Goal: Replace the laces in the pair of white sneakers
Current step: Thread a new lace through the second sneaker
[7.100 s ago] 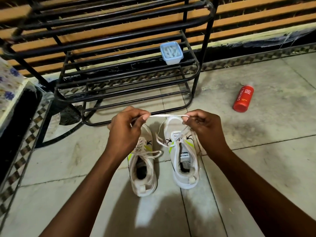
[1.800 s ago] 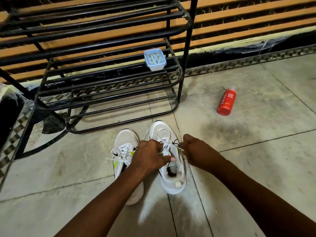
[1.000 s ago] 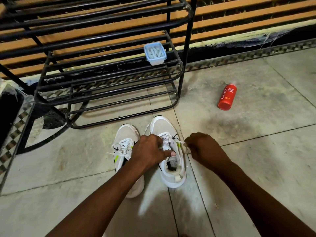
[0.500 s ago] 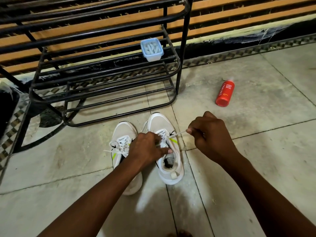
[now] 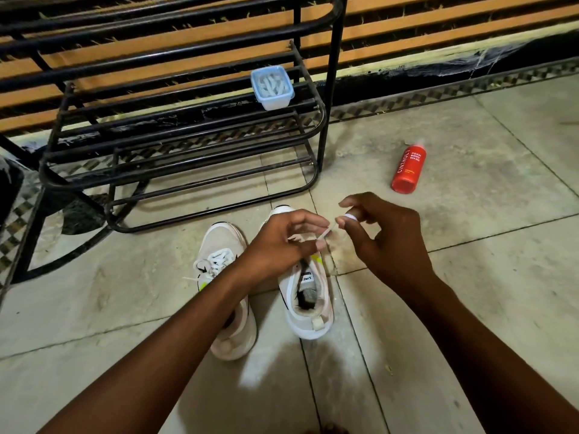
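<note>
Near the middle of the frame, two white sneakers sit side by side on the tiled floor (image 5: 470,277), toes pointing toward the black shoe rack (image 5: 175,158). Over the right sneaker (image 5: 308,296), the left hand (image 5: 279,245) has its fingers curled down at the eyelets and seems to pinch the lace (image 5: 327,230) there, though the exact grip is hidden. Just beside it, the right hand (image 5: 385,242) is raised, with the lace wound round one finger and the thin end running down to the shoe.

This looks like the pull-through step on the right sneaker. To do it well, pull the lace slow and straight, so it slides and does not twist. Let the left hand keep the shoe from tipping. Stop when both ends look the same length.

Lower and to the left, the left sneaker (image 5: 228,289) already has a lace crossed over its top.

Up on the rack stands a small blue box (image 5: 272,87) holding white bits, maybe laces. At the right of the frame, a red bottle (image 5: 409,169) lies on the floor.
</note>
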